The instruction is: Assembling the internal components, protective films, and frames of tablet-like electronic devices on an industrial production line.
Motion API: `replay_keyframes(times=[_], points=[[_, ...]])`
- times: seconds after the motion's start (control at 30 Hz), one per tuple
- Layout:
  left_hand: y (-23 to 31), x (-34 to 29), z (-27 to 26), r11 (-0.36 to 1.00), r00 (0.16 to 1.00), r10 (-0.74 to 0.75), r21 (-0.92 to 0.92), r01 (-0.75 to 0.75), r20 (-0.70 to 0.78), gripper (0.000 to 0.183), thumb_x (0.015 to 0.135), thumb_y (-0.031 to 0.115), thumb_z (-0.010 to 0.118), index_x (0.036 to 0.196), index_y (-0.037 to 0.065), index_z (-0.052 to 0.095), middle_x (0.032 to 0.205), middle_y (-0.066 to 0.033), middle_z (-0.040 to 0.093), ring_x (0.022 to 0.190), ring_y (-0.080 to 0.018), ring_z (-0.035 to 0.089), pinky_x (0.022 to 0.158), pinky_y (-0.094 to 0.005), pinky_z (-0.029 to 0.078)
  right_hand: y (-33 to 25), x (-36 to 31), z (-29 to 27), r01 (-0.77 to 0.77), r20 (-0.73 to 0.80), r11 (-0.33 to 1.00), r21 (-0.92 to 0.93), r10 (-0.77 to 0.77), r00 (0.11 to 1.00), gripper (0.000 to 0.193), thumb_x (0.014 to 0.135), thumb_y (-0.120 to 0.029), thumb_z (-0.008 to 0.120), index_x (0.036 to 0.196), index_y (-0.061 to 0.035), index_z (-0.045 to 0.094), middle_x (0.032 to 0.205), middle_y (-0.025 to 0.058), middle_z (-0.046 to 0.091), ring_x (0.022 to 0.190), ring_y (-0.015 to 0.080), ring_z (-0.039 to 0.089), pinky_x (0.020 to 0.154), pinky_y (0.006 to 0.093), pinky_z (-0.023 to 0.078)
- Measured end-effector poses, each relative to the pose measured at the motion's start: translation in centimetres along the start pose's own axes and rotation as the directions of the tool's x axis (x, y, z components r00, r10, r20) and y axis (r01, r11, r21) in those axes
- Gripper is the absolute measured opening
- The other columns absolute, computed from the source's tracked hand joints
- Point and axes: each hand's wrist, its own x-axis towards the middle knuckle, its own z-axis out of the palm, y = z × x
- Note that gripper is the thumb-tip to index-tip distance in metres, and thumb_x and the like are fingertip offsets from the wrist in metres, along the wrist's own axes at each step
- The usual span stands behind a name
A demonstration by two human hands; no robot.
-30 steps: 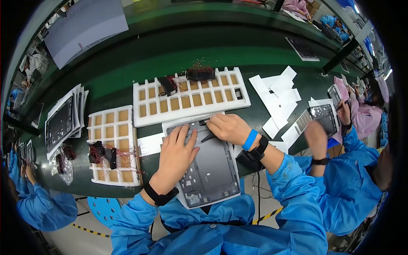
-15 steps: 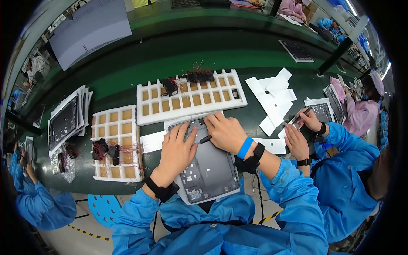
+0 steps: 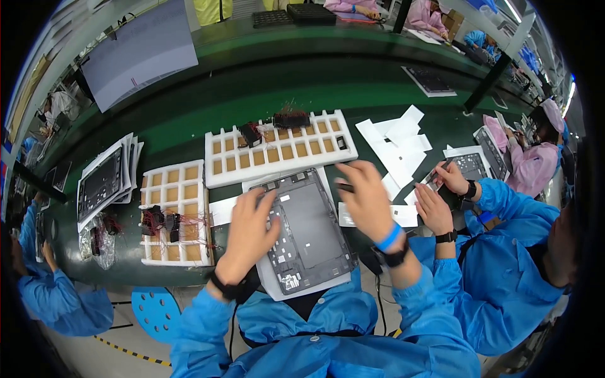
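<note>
A dark grey tablet housing (image 3: 315, 236), its inner side up, lies on a white sheet (image 3: 270, 279) at the table's near edge. My left hand (image 3: 247, 230) rests at the housing's left edge, thumb and fingers apart. To the right of the housing, my right hand (image 3: 367, 200) is raised and curled round a black pen-like tool (image 3: 345, 187), of which only one end shows. Just beyond the housing stands a long white foam tray (image 3: 242, 176) with tan-bottomed compartments; small black parts with thin red wires (image 3: 251, 133) lie on it.
Left are a second foam tray (image 3: 196, 217) with wired black parts and stacked housings (image 3: 101, 183) with white sheets. White cut sheets (image 3: 403, 154) lie right, near a co-worker's hands (image 3: 436, 208). A grey panel (image 3: 142, 53) hangs far left; a post (image 3: 488, 82) rises far right.
My right hand has lifted off the housing's top edge and moved right, taking the black tool with it. The left hand has shifted slightly left and down, uncovering the top of the housing.
</note>
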Motion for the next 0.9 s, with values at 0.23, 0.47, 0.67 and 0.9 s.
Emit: replay_keyframes(times=[0.23, 0.47, 0.67, 0.9], points=[[1.8, -11.4, -8.1, 0.698, 0.551, -0.518, -0.050, 0.714, 0.654, 0.025, 0.098, 0.021, 0.067, 0.099, -0.003, 0.073, 0.079, -0.0106, 0.073, 0.071, -0.0111, 0.068, 0.063, -0.0294, 0.053, -1.7, -11.7, -6.8, -0.518, 0.393, 0.855, -0.007, 0.479, 0.785, 0.034, 0.095, -0.033, 0.069, 0.089, 0.0010, 0.071, 0.058, 0.0131, 0.059, 0.052, 0.0287, 0.059, 0.053, 0.0372, 0.046], [3.0, -16.6, -0.5, 0.013, 0.561, -0.389, -0.604, 0.797, 0.731, 0.034, 0.104, 0.015, 0.059, 0.133, -0.002, 0.058, 0.118, -0.0074, 0.071, 0.103, -0.0118, 0.066, 0.090, -0.0283, 0.052, 0.4, -16.1, 0.2, -0.918, 0.773, 0.047, 0.394, 0.524, 0.359, 0.046, 0.104, -0.047, 0.058, 0.080, -0.0078, 0.062, 0.059, -0.0052, 0.046, 0.050, 0.0059, 0.040, 0.047, 0.0250, 0.029], [3.1, -15.0, -0.9, -0.017, 0.523, 0.000, -0.523, 0.852, 0.852, 0.047, 0.101, 0.006, 0.062, 0.145, 0.000, 0.047, 0.135, -0.0086, 0.063, 0.120, -0.0148, 0.060, 0.102, -0.0311, 0.050, -0.6, -18.0, -3.8, -0.885, 0.690, 0.083, 0.458, 0.595, 0.413, 0.029, 0.096, -0.019, 0.072, 0.074, -0.0078, 0.057, 0.061, -0.0076, 0.047, 0.050, 0.0025, 0.040, 0.045, 0.0229, 0.025], [1.0, -8.1, -4.8, -0.219, 0.726, -0.369, -0.814, 0.539, 0.580, 0.048, 0.099, 0.013, 0.067, 0.137, 0.003, 0.040, 0.127, -0.0092, 0.064, 0.115, -0.0141, 0.061, 0.098, -0.0326, 0.050, -3.9, -16.0, -7.5, -0.852, 0.725, 0.096, 0.514, 0.483, 0.492, 0.029, 0.095, -0.021, 0.069, 0.098, 0.0068, 0.070, 0.066, -0.0020, 0.059, 0.049, 0.0038, 0.042, 0.044, 0.0230, 0.025]])
